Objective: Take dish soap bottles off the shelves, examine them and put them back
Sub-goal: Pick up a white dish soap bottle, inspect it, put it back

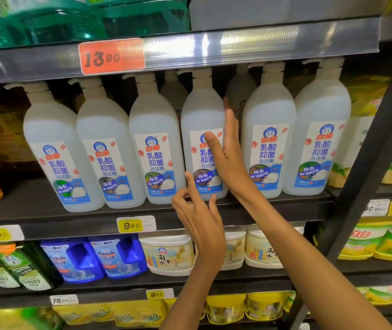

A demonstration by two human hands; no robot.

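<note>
White pump bottle [202, 129], blue-white cat label, upright.

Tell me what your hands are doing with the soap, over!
Right hand open, flat against the fourth white bottle. Left hand open, fingertip at its base. Bottle upright on the shelf. Neighbouring bottles crowd both sides.

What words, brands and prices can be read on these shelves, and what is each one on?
"13 90": orange tag on the upper shelf rail.
"白猫 乳酸抑菌 洗洁精": labels of the white pump bottles.
"除去": round badge on those labels; the smaller print is blurred.
"9 90": yellow tag under the bottles.
"finish": blue bottles.
"淘米水": cream tub.
"75 00": white tag.
Other tags and packs: too blurred.
</note>
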